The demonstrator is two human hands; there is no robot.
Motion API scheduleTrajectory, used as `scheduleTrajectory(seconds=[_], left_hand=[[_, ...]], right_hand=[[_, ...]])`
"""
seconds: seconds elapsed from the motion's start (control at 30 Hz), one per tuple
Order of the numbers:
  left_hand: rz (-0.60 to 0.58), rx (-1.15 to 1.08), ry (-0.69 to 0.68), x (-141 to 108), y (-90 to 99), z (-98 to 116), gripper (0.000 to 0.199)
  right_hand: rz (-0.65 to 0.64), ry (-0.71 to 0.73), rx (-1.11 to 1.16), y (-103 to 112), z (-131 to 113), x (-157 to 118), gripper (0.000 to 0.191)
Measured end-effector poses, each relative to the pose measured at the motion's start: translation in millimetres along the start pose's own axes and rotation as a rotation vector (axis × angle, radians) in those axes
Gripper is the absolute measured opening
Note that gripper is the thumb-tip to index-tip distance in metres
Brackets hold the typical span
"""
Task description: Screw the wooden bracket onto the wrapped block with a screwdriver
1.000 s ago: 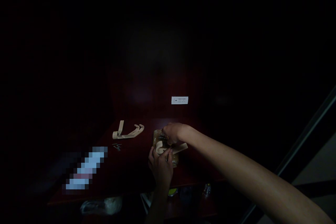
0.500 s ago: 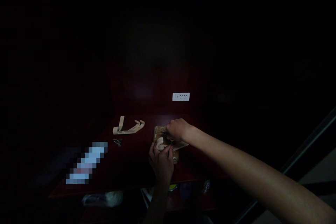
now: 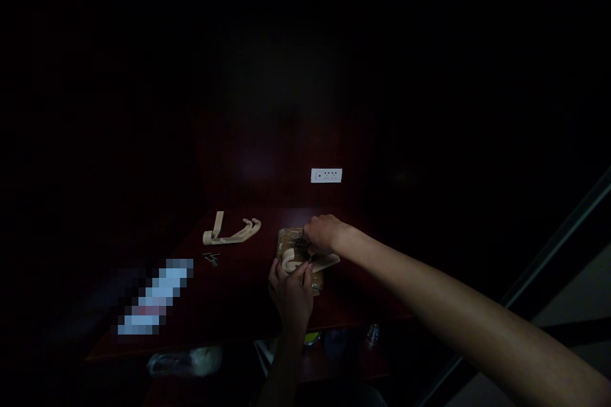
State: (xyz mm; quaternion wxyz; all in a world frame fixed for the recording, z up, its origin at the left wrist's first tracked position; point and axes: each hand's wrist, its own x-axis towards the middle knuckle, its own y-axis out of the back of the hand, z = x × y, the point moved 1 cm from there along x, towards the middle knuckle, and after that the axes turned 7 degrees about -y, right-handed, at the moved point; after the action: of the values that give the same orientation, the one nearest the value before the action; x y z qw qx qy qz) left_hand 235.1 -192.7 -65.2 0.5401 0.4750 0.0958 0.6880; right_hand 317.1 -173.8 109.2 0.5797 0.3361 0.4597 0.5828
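My left hand pinches a cream-coloured curved hook piece, its thumb and fingers pressed together at the piece's middle. The hook piece lies across a brown, tape-wrapped block on the dark red table; its flat end points right. My right hand is closed just above the block, close to the left fingertips. What it grips is hidden beneath the fist and in shadow. Left of the block lie more cream hook pieces and several small screws or nails.
A blurred-out, pale long item lies at the table's left front. On the back wall is a white socket plate. Beneath the table edge, a clear plastic bag shows on a lower shelf. The surroundings are very dark.
The whole view has shifted slightly, so things sit a little further left. Both hands keep nearly the same place; a bit of yellow under my right fist no longer shows.
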Motion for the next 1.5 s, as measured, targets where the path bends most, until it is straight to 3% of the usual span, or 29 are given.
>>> scheduleTrajectory(seconds=[0.3,0.53,0.97,1.17,1.23,1.5], left_hand=[[-0.034,0.001,0.035,1,1.5,2,0.025],[-0.038,0.0,0.026,1,4.2,4,0.025],[-0.042,0.0,0.018,0,5.7,5,0.025],[-0.043,-0.007,0.018,1,3.7,3,0.026],[-0.035,0.001,0.017,2,3.4,3,0.026],[-0.056,0.007,0.021,1,4.3,4,0.025]], right_hand=[[0.022,0.004,-0.031,-3,-6,-1,0.035],[-0.039,0.051,-0.025,6,-14,-1,0.033],[0.002,0.003,-0.019,5,-14,3,0.035],[-0.175,-0.019,0.001,16,-14,2,0.054],[-0.211,-0.002,0.006,19,-14,1,0.052],[-0.024,0.017,-0.018,13,-17,-3,0.03]])
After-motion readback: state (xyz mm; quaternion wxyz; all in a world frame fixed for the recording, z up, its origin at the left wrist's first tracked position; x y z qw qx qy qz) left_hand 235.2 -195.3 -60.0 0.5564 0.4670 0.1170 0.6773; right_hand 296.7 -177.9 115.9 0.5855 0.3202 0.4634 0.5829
